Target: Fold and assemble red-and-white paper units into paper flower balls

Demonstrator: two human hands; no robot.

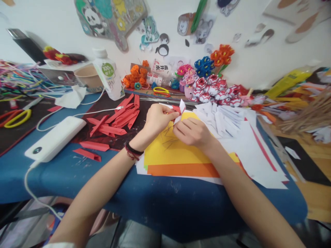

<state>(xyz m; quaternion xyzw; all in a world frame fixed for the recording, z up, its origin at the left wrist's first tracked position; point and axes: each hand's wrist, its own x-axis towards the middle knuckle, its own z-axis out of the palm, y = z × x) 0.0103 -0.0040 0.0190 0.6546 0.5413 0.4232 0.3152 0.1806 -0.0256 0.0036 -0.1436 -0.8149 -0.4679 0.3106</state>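
Over the yellow paper sheet, my left hand pinches a small red folded paper piece between thumb and fingers. A white folded paper strip stands up against the red piece. My right hand is closed, its curled fingers at the strip's lower end. Those fingers partly hide where the two papers meet. Several thin dark stems lie on the yellow sheet beneath my hands. Left of them is a heap of red folded paper strips. White folded strips are piled to the right.
A white power bank with a cable lies at left, near yellow-handled scissors. Behind stand a white bottle, a paper cup and red-and-white paper flowers. Orange paper and white sheets lie under the yellow one.
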